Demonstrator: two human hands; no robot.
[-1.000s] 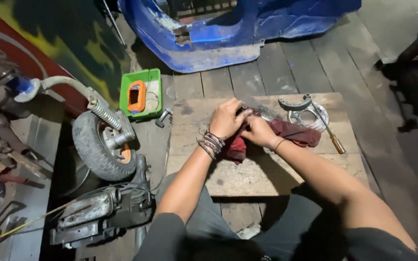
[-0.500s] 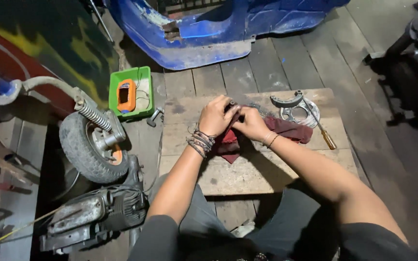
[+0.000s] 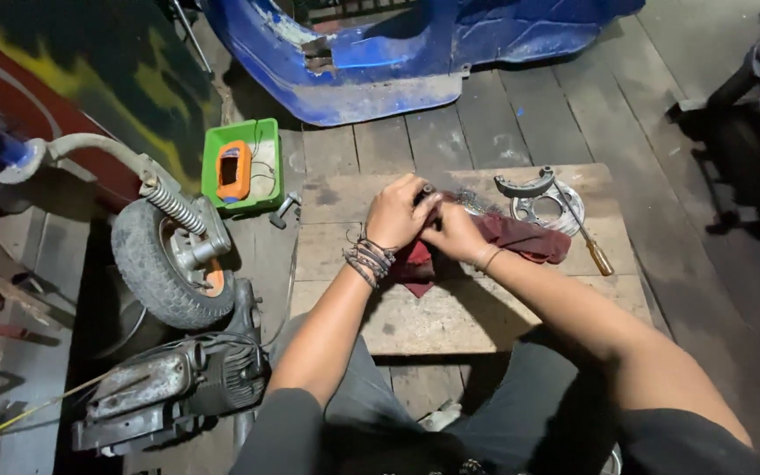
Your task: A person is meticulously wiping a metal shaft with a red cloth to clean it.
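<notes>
While both hands, left (image 3: 395, 214) and right (image 3: 453, 232), close on a small metal part (image 3: 425, 192) over the red rag (image 3: 521, 239), work's midway; brake plate (image 3: 545, 204) waits right.

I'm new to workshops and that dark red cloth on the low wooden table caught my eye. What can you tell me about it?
The red cloth is a dark maroon rag, soft and crumpled, lying flat on the wooden table. It spreads from under both hands toward the right, where its edge reaches the round metal plate. A corner also pokes out below the left wrist. The hands rest on its middle and hide what they work on. It looks worn, though stains are hard to tell in this light.
</notes>
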